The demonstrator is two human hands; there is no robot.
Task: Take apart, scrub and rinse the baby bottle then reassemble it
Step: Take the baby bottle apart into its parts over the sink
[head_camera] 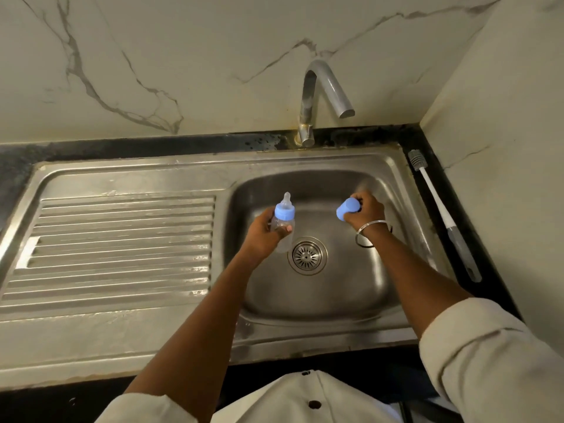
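Note:
A small clear baby bottle [282, 232] with a blue collar and a clear teat stands upright in my left hand [262, 233], held over the left side of the steel sink basin [351, 288]. My right hand [364, 213] grips the blue cap [347, 209], off the bottle, over the basin's right half. The two hands are apart, with the drain [307, 255] between and below them. A white and grey bottle brush [444, 215] lies on the dark counter right of the sink.
The tap [320, 96] rises behind the basin, its spout over the basin's back; no water runs. A ribbed steel drainboard [119, 245] spreads to the left. Marble walls stand behind and to the right. A bangle circles my right wrist.

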